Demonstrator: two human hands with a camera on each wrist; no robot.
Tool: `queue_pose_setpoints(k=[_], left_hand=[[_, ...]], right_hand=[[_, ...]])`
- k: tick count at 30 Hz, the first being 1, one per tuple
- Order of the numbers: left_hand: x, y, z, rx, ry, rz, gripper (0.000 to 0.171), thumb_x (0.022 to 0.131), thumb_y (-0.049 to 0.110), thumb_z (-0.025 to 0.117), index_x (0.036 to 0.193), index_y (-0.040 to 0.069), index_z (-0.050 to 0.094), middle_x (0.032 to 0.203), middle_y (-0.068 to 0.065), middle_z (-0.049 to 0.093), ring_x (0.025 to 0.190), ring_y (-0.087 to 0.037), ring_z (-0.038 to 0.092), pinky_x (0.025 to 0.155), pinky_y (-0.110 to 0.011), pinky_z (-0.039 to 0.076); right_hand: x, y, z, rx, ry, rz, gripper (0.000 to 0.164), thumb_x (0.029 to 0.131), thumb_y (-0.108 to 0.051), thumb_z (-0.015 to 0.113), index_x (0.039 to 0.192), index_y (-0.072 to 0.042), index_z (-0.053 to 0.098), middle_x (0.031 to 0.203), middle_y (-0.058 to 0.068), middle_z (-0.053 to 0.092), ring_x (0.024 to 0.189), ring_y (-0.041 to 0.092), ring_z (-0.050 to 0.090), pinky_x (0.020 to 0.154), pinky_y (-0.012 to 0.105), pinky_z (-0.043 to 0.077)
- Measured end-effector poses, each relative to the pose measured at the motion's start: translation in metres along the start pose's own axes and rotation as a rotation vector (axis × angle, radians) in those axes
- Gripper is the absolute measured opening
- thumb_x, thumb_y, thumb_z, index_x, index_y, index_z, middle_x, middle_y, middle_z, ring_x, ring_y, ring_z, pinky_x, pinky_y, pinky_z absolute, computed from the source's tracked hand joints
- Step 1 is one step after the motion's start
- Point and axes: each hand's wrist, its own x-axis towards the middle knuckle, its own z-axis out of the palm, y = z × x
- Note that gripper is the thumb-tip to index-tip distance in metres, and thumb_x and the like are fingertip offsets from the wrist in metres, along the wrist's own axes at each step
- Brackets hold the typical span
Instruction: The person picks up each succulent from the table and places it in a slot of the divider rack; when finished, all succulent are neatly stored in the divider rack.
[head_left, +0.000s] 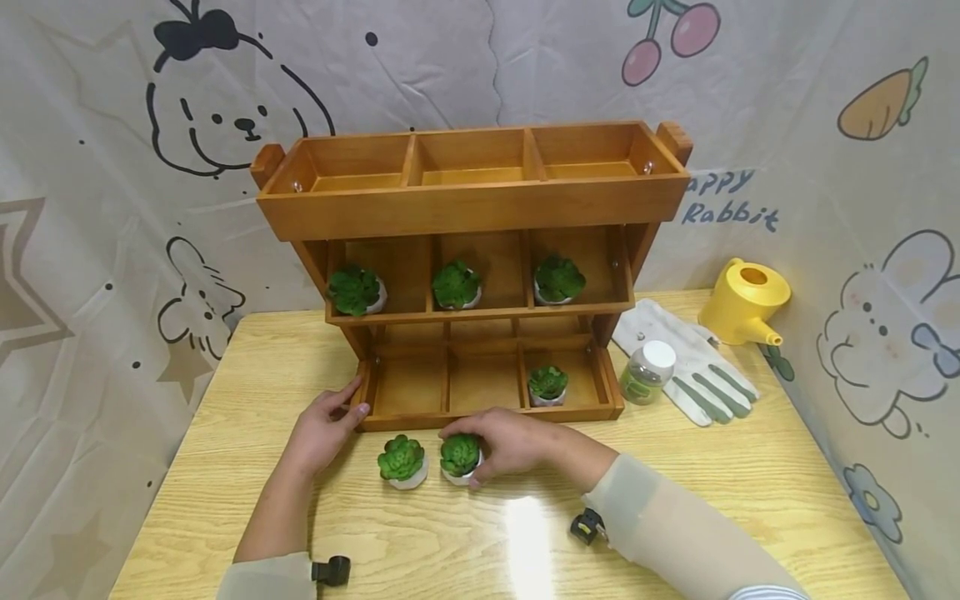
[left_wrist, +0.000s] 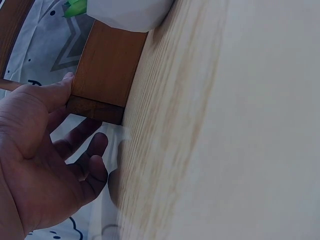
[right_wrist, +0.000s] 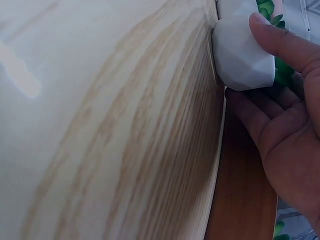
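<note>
A wooden rack (head_left: 472, 275) stands at 12 o'clock of both hands, a second pot (head_left: 403, 462) just at 9 o'clock of the held one. The right hand (head_left: 506, 442) grips a succulent pot (head_left: 460, 458) on the bench (head_left: 675, 492); the right wrist view shows its thumb (right_wrist: 280, 42) on the white pot. The left hand (head_left: 326, 425), fingers relaxed, touches the rack's bottom-left corner.

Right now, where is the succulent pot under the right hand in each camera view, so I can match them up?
Head: the succulent pot sits low centre on the table, under the right hand.
Left wrist: a white pot at the top edge; which one, I cannot tell.
Right wrist: upper right, its white base held by the fingers.
Shared landmark: the wooden shelf, front edge.
</note>
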Motion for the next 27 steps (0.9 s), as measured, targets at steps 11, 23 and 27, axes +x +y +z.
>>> queue_pose_setpoints(k=[11,23,27], left_hand=[[0.0,-0.001,0.0,0.005,-0.004,-0.004,0.062,0.104,0.041,0.064,0.159,0.022,0.044,0.125,-0.014,0.058,0.118,-0.031,0.056,0.097,-0.05,0.046],[0.0,0.0,0.0,0.004,-0.011,-0.007,0.061,0.105,0.038,0.064,0.16,0.021,0.043,0.129,-0.015,0.058,0.12,-0.033,0.055,0.099,-0.053,0.046],[0.0,0.0,0.0,0.01,-0.01,-0.007,0.062,0.104,0.04,0.064,0.16,0.022,0.043,0.129,-0.015,0.058,0.12,-0.032,0.055,0.099,-0.052,0.045]], right_hand=[[-0.007,0.003,-0.002,0.024,0.007,-0.004,0.078,0.081,-0.031,0.092,0.15,-0.022,0.056,0.142,-0.004,0.062,0.125,0.011,0.057,0.108,0.032,0.045],[-0.013,0.0,-0.013,0.088,0.008,0.037,0.081,0.08,-0.024,0.092,0.151,-0.024,0.055,0.14,-0.004,0.062,0.124,0.011,0.057,0.108,0.032,0.044],[-0.014,-0.001,-0.019,0.1,0.006,0.033,0.08,0.081,-0.023,0.09,0.152,-0.023,0.054,0.14,-0.004,0.062,0.122,0.01,0.057,0.106,0.031,0.045]])
